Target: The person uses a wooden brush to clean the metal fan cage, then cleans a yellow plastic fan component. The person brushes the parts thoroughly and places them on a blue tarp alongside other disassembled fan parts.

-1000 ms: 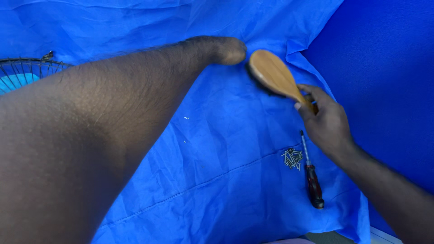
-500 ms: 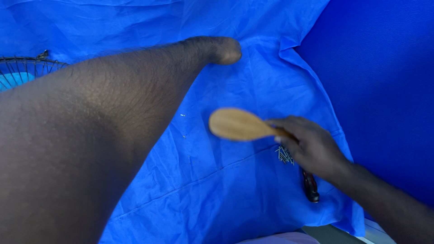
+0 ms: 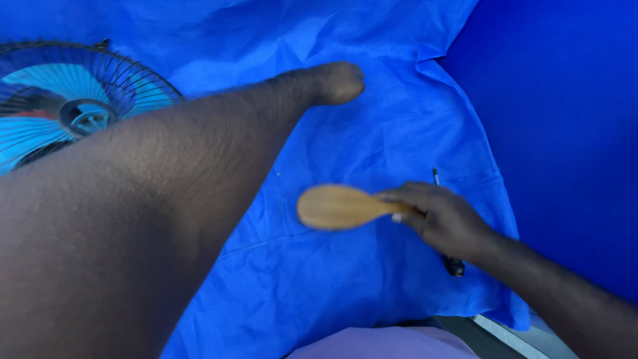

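My right hand (image 3: 445, 219) is closed on the handle of a wooden paddle brush (image 3: 335, 207), which it holds flat just above the blue cloth (image 3: 372, 126). A screwdriver (image 3: 454, 266) with a dark handle lies on the cloth under that hand, its tip showing beyond the fingers. A bare limb, apparently my left arm (image 3: 199, 173), stretches from the lower left across the cloth. Its rounded end (image 3: 335, 83) rests on the cloth, and no fingers can be made out there.
A fan with a dark wire guard and blue blades (image 3: 86, 113) lies at the upper left, partly behind the limb. A deep blue wall (image 3: 565, 119) stands on the right. Purple fabric (image 3: 379, 342) shows at the bottom edge.
My right hand has swung the brush from the upper right down and left over the cloth, covering the small screws beside the screwdriver. The view has shifted, showing more of the fan.
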